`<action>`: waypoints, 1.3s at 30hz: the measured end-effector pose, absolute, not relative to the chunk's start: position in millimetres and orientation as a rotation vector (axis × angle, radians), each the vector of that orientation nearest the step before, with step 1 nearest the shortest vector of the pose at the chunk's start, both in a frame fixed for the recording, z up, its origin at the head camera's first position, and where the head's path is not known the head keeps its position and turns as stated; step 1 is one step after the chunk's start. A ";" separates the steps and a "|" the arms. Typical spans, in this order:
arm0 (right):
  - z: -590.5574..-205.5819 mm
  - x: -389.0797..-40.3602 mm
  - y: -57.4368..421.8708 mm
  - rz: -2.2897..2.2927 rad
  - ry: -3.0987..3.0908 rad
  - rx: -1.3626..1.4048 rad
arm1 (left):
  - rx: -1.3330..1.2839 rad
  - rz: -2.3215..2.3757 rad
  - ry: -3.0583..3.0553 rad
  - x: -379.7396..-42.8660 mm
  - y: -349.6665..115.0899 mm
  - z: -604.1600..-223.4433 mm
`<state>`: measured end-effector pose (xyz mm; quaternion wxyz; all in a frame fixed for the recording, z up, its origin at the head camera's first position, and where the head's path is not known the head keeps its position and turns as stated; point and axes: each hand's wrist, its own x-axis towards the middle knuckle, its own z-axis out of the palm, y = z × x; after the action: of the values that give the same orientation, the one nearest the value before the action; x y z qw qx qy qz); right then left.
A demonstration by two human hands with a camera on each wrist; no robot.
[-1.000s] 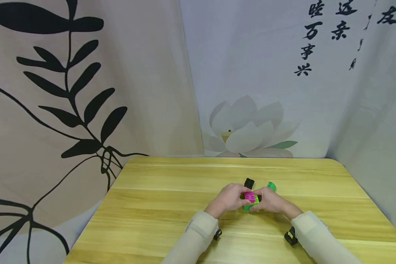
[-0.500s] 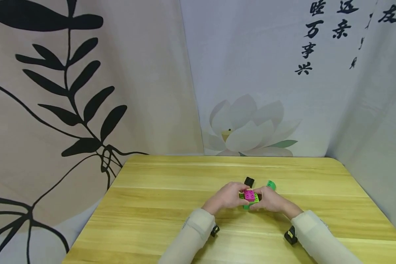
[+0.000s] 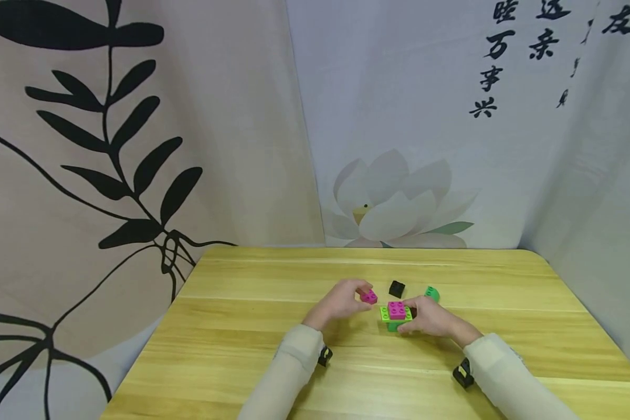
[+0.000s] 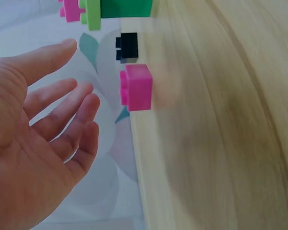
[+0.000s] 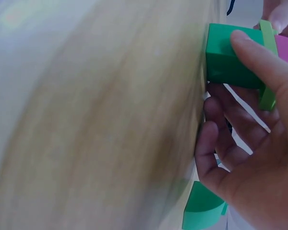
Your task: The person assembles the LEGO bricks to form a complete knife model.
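Pink and loose, a studded brick stands on the table near the left hand, its fingers relaxed and empty. The right hand pinches the green block of a stack; bracing that while gripping the brick's smooth sides should work best.

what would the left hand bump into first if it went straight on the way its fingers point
Probably the loose pink brick, just ahead of the left hand; the exact gap between them is hard to judge.
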<state>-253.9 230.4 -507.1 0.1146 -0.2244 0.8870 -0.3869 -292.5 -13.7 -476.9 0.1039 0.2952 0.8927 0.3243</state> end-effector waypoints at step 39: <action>-508.3 -255.2 231.6 -1.135 2.608 -0.652 | 0.672 0.674 2.777 -314.8 7.5 -502.5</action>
<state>-255.2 231.6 -508.3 0.1116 -0.2220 0.8882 -0.3865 -314.8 7.5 -502.5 0.1027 0.2278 0.9410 0.2283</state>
